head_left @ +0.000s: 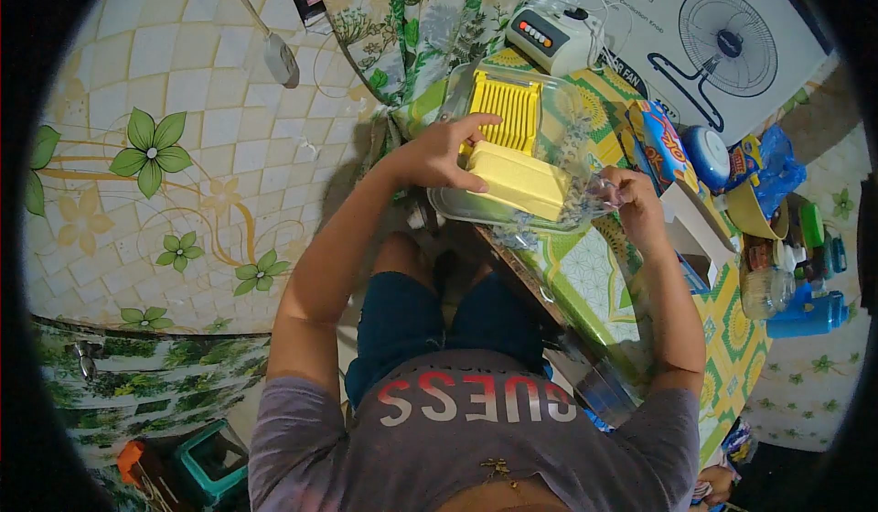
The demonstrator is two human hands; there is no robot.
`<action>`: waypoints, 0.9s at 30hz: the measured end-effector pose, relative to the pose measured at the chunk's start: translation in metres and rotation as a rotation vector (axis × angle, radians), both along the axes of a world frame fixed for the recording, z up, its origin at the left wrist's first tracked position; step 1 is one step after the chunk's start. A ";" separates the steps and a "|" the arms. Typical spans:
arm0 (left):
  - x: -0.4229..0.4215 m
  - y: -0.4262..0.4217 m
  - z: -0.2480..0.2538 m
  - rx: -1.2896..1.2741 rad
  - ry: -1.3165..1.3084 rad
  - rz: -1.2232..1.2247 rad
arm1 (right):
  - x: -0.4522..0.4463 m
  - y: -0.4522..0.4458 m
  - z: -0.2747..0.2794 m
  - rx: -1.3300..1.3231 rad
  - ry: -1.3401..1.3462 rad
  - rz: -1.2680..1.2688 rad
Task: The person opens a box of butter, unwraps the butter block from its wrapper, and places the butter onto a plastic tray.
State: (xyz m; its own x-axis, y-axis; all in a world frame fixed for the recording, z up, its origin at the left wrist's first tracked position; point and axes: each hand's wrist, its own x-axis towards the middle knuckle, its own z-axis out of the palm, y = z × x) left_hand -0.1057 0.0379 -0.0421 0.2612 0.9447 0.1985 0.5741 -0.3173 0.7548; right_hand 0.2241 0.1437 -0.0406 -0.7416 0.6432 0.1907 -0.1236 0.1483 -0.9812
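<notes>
My left hand (pixel 444 157) grips the near-left end of a smooth yellow block (pixel 521 181), thumb on its near side and a finger reaching onto a ribbed yellow piece (pixel 506 109). Both yellow things are in or over a clear plastic container (pixel 448 206) at the table's edge. At the block's right end, my right hand (pixel 633 203) pinches a crinkled clear plastic wrapper (pixel 594 196) with some print on it. Part of the block's left end is hidden by my fingers.
Beyond the container is a white appliance with a row of buttons (pixel 549 41). A large fan box (pixel 732 45) stands behind. To the right are an open carton (pixel 695 228), a blue-and-orange packet (pixel 660 137), a yellow tub (pixel 757 210) and a blue bottle (pixel 809 315).
</notes>
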 end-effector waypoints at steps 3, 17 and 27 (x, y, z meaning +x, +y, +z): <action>0.001 -0.002 -0.003 -0.016 0.003 0.012 | 0.005 0.011 -0.014 -0.138 0.172 -0.014; 0.030 -0.011 0.002 0.101 0.462 0.070 | 0.000 0.004 -0.003 -0.381 0.262 -0.144; 0.080 0.013 0.013 0.019 0.535 -0.015 | -0.033 -0.010 0.046 -0.183 0.152 -0.140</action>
State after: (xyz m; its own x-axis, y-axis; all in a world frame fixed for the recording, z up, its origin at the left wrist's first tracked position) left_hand -0.0260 0.0510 -0.0289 0.3441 0.9375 0.0512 0.8724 -0.3395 0.3518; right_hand 0.1913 0.1339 0.0058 -0.6145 0.7717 0.1638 -0.2621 -0.0039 -0.9650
